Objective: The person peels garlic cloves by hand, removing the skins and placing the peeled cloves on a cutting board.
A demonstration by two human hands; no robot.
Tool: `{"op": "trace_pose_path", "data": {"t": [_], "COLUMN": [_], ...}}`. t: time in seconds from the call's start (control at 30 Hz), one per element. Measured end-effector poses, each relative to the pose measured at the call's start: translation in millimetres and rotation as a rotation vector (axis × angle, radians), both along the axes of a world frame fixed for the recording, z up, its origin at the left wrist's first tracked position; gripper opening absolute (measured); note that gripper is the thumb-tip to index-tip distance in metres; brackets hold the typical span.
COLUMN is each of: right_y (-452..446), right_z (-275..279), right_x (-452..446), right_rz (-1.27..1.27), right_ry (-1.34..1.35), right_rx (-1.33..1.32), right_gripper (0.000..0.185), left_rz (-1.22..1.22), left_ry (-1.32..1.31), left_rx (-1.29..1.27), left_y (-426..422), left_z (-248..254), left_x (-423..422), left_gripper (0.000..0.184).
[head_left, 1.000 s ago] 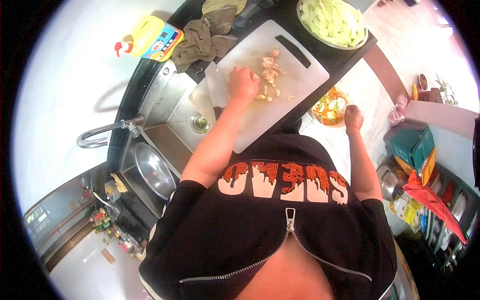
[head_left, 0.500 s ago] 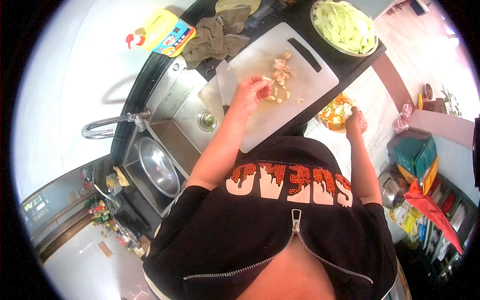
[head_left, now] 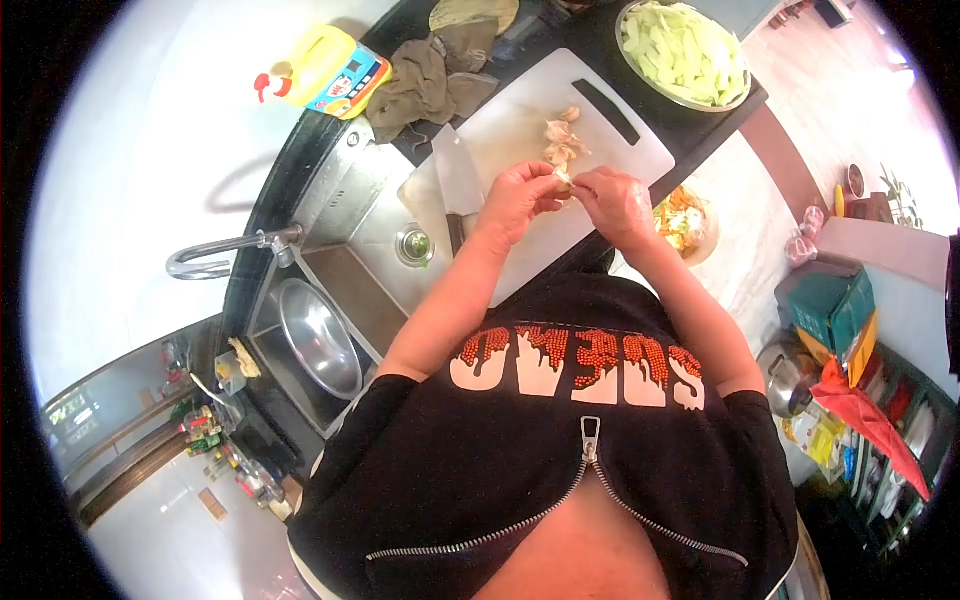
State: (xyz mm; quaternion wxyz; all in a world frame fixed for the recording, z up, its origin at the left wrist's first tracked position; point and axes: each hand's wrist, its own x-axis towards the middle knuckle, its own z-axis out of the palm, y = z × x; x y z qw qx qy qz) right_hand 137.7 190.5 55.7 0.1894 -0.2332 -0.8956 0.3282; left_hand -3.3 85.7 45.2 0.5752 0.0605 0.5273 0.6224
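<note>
We pinch a garlic clove [head_left: 563, 181] between the fingertips of our left hand [head_left: 518, 205] and right hand [head_left: 617, 205], both equally near, above the cutting board [head_left: 510, 135], inside its body-side edge; long axis unclear.

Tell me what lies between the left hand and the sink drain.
The head view shows the knife, its handle lying between the left hand and the drain, with some cutting board beside it.

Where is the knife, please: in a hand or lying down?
Lying down: the knife rests flat by the cutting board edge nearest the sink, handle free, while left hand and right hand pinch a garlic piece.
</note>
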Motion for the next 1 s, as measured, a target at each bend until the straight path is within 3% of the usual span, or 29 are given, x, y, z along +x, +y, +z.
{"op": "trace_pose_path", "data": {"t": [0.4,0.5,0.67,0.9,1.0], "right_y": [-4.2,-2.8,-4.6,-5.7,-5.1], "right_z": [-8.3,-1.4,-1.6,-10.1,-8.7], "right_x": [-6.8,-6.5,-7.4,-8.2,-7.2], "right_rz": [0.005,-0.018,-0.023,-0.093,-0.148], "right_ry": [-0.046,-0.031,-0.031,-0.003,-0.003], "right_rx": [-0.044,-0.243,-0.224,-0.201,-0.335], "right_gripper": [0.011,0.012,0.012,0.011,0.012], "left_rz": [-0.019,-0.044,-0.055,-0.01,0.04], "left_ry": [0.18,0.237,0.295,0.264,0.199], "left_rx": [-0.016,-0.008,0.003,0.009,0.015], "left_y": [0.1,0.4,-0.1,2.5,3.8], "left_z": [-2.8,-3.3,-5.4,-5.7,-1.7], "left_x": [4.7,4.0,4.9,6.9,8.5], "left_gripper": [0.015,0.016,0.016,0.019,0.021]}}
